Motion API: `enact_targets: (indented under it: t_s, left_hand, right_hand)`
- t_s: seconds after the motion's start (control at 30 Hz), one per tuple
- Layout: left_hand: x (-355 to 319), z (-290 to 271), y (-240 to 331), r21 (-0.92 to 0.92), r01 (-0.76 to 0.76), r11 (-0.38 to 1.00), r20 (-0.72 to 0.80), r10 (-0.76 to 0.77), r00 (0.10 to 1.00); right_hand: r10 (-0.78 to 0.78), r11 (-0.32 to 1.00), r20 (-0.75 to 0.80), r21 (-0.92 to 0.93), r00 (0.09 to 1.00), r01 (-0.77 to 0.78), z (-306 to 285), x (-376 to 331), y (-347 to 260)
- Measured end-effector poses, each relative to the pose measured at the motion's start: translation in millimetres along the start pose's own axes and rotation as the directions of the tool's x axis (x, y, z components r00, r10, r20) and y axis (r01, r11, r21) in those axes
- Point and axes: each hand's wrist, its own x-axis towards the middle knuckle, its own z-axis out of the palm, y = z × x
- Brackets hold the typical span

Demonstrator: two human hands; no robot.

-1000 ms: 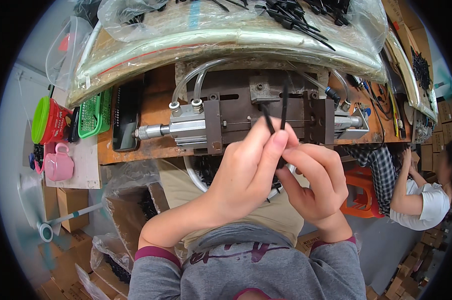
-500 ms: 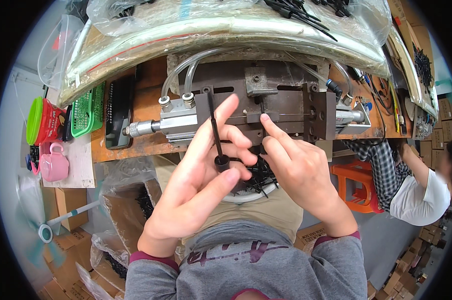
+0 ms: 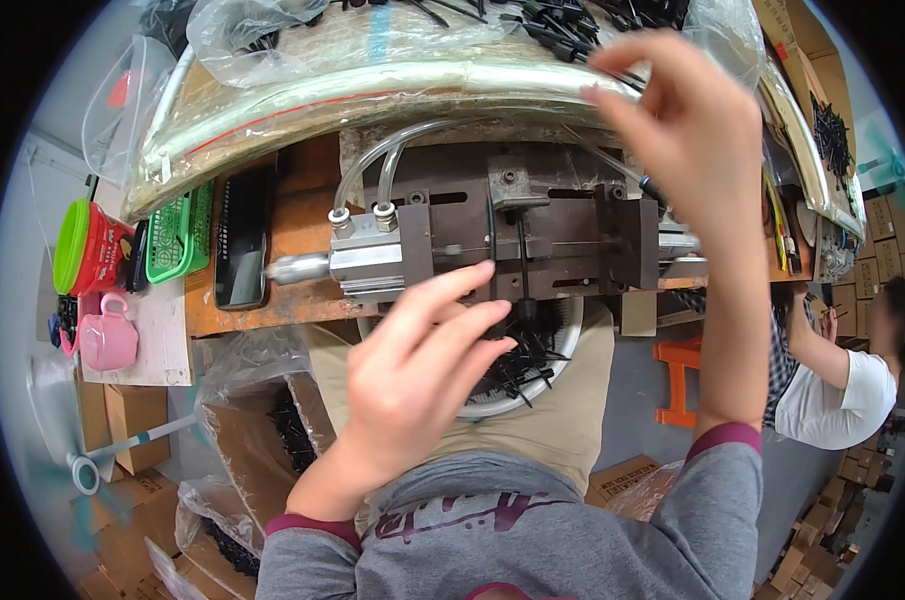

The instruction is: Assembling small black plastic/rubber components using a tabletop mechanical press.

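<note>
My left hand (image 3: 412,360) is by the front of the dark metal fixture (image 3: 572,265), fingers bent around a thin black wand (image 3: 492,235) that looks like a mascara applicator; its lower end is hidden by my fingers. Beside it, a second black wand (image 3: 522,255) stands in the fixture beneath a metal block (image 3: 512,185), its wider cap toward me. My right hand (image 3: 692,130) is raised over the far ledge at a heap of black wands (image 3: 562,35). Its thumb and index finger are apart, with dark wands seen between them; whether they touch one is unclear.
A white tub (image 3: 569,350) of black wands sits at my lap. Air cylinders (image 3: 367,265) with clear hoses flank the fixture. Leftward are a black phone (image 3: 242,240), a green basket (image 3: 177,240) and a pink cup (image 3: 109,335). A co-worker (image 3: 837,390) sits at right.
My right hand has left the fixture and moved up and right to the wand heap. My left hand has turned over and brought its wand to the fixture's front.
</note>
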Motion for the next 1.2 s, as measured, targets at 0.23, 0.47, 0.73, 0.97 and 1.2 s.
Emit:
enact_targets:
  t_s: [0.23, 0.47, 0.73, 0.97, 1.2]
  left_hand:
    - [-4, 47, -12, 0.323, -0.167, 0.931, 0.122, 0.135, 0.983]
    - [5, 53, -16, 0.408, -0.235, 0.882, 0.153, 0.187, 0.97]
    - [12, 45, -8, 0.343, -0.222, 0.913, 0.205, 0.158, 0.966]
    - [92, -2, -11, 0.183, -0.254, 0.95, -0.177, 0.286, 0.942]
    - [139, 4, -32, 0.09, -0.235, 0.968, -0.294, 0.251, 0.922]
  right_hand:
    - [0.096, 0.995, 0.457, -0.065, 0.884, -0.075, 20, 98, 48]
    - [0.053, 0.964, 0.551, -0.245, 0.833, 0.101, 30, 111, 35]
    - [-0.488, 0.842, 0.144, -0.181, 0.861, 0.508, 43, 82, 99]
    - [-0.399, 0.911, 0.287, 0.017, 0.871, 0.412, 24, 78, 80]
    - [-0.44, 0.898, 0.04, 0.002, 0.897, 0.44, 23, 53, 65]
